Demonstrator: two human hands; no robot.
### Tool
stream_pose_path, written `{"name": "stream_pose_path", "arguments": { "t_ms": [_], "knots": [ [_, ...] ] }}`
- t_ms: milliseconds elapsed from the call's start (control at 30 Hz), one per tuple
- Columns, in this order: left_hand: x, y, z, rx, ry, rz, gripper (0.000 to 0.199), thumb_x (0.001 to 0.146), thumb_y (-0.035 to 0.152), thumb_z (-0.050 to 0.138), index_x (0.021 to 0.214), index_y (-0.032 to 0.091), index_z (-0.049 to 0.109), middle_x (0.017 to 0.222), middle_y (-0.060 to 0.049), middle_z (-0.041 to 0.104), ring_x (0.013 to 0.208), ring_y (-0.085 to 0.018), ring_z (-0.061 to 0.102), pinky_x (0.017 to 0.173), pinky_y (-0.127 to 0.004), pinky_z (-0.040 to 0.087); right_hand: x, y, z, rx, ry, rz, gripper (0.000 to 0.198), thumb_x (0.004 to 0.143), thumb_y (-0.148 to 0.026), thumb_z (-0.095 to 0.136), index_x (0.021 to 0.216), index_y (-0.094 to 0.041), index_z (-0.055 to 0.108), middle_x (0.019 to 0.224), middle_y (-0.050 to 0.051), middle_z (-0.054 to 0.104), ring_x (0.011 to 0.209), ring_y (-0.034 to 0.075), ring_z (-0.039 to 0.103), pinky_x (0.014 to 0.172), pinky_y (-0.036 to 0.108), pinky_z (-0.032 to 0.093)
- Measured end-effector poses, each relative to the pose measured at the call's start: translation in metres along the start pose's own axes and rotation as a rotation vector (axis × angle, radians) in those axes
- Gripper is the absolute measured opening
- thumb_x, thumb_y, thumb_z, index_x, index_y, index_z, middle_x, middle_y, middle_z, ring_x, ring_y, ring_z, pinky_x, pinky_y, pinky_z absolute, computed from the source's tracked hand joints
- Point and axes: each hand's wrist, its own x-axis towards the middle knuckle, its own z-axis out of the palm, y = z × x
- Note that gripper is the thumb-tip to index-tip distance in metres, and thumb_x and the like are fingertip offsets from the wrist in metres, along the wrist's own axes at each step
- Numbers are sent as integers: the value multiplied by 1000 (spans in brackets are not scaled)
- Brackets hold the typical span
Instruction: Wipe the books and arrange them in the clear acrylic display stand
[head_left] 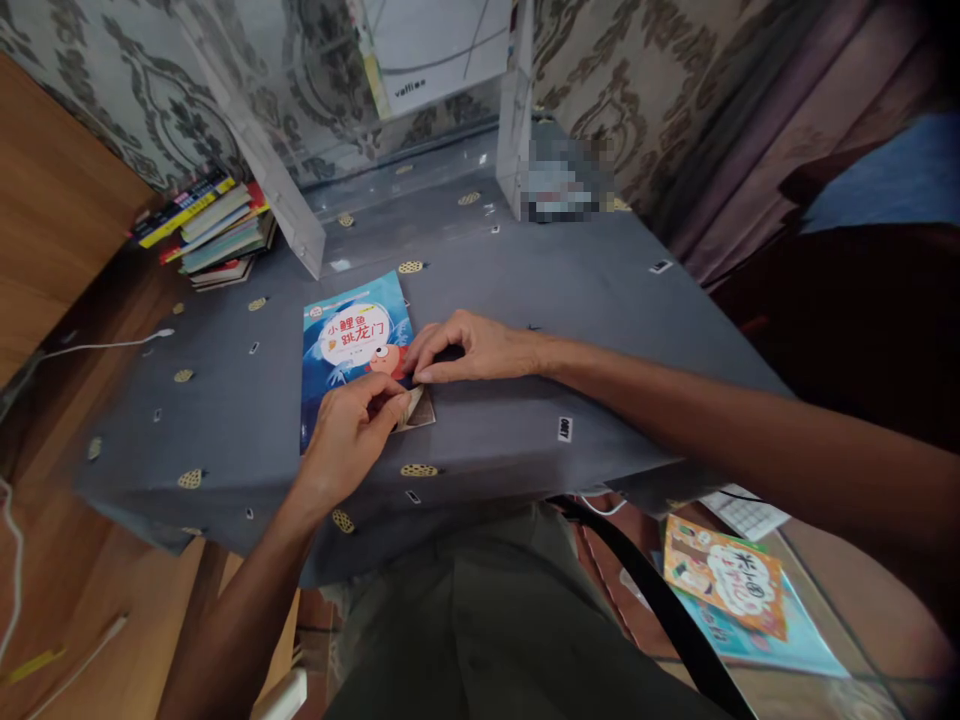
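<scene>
A blue picture book with red Chinese lettering and a red fish on its cover lies on the cloth-covered table. Its lower right corner is turned up, and a brownish page shows there. My left hand rests over the lower part of the cover, thumb and fingers pinching the turned-up corner. From the right, my right hand reaches to the book's right edge, its thumb and fingertips closed on that edge just above the left fingers. Both hands hide part of the lower cover.
A clear plastic stand rises at the back of the table. Stacked books lie at the back left, near a white cable. Below the table at right are an orange book and a white keyboard.
</scene>
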Motion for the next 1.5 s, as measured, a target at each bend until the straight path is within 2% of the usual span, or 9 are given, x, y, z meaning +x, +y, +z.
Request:
{"name": "stream_pose_path", "arguments": {
  "t_ms": [267, 600, 867, 1100, 1333, 1500],
  "knots": [
    [-1, -1, 1, 25, -3, -23, 23, 92, 31, 52, 78, 19, 66, 67, 1, 63, 60, -13, 54, 58, -27, 39, 0, -1, -2, 19, -23, -28, 10, 87, -25, 72, 88, -19, 80, 103, 6, 78, 104, 18, 68, 99, 36, 50],
    [-2, -1, 1, 34, 6, -10, 27, 94, 33, 50, 76, 18, 65, 67, 1, 62, 60, -12, 52, 57, -26, 38, 0, -5, -5, -5, -92, -7, 9, 86, -26, 74, 91, -21, 80, 108, 5, 77, 108, 17, 67, 103, 37, 48],
    [-4, 0, 2, 36, 8, -11, 28, 95, 34, 49, 77, 19, 64, 69, 1, 64, 62, -14, 54, 61, -27, 41, 0, -5, -6, -4, -87, -3, 9, 87, -27, 74, 91, -21, 80, 109, 5, 77, 108, 17, 67, 103, 36, 48],
    [-8, 5, 6, 153, 38, 23, 25, 97, 27, 49, 78, 20, 64, 74, 1, 67, 67, -15, 59, 63, -28, 39, -1, -1, -4, -11, -66, -47, 8, 87, -26, 73, 84, -21, 79, 109, 6, 77, 109, 18, 66, 103, 38, 47],
    [-15, 5, 13, 205, 67, 87, 22, 101, 22, 48, 85, 19, 63, 80, -1, 66, 74, -16, 62, 68, -29, 41, -5, -11, 4, -138, -91, -67, 15, 90, -29, 70, 78, -20, 72, 115, 6, 70, 113, 21, 59, 103, 41, 43],
    [-19, 2, 15, 184, 95, 148, 20, 102, 19, 47, 88, 19, 62, 83, -2, 65, 77, -16, 62, 70, -29, 44, -6, -18, 15, -362, -92, -12, 28, 84, -35, 79, 73, -19, 59, 108, 6, 61, 105, 24, 53, 91, 40, 43]
  ]
}}
